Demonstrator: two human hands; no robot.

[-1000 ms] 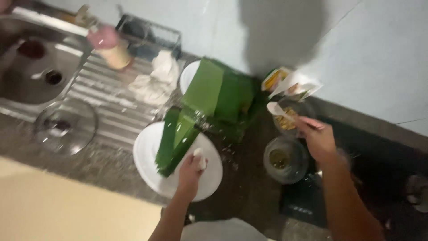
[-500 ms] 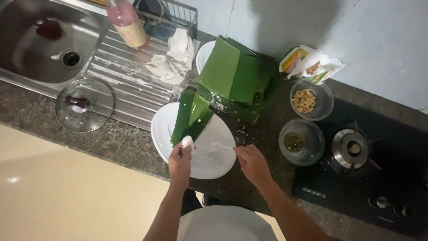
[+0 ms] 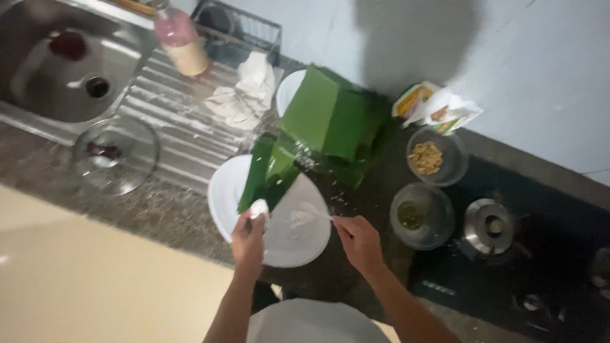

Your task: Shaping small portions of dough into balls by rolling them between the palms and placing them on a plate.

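Plate (image 3: 279, 244), white and round, sits at centre of the dark stone counter (image 3: 159, 216). We note our left hand (image 3: 249, 236) at the plate's 8 o'clock edge, fingers pinched on a small white lump (image 3: 258, 208). Our right hand (image 3: 359, 240) at the plate's 3 o'clock grips a thin utensil (image 3: 318, 215) reaching into a white powdery patch (image 3: 300, 219); its kind we cannot tell. A green leaf strip (image 3: 264, 174) lies over the plate's 12 o'clock rim. Folded green leaves (image 3: 330, 121) stand beyond, at 1 o'clock. Two glass bowls (image 3: 422, 215) lie at 3 o'clock. The sink (image 3: 57, 70) sits at 10 o'clock.
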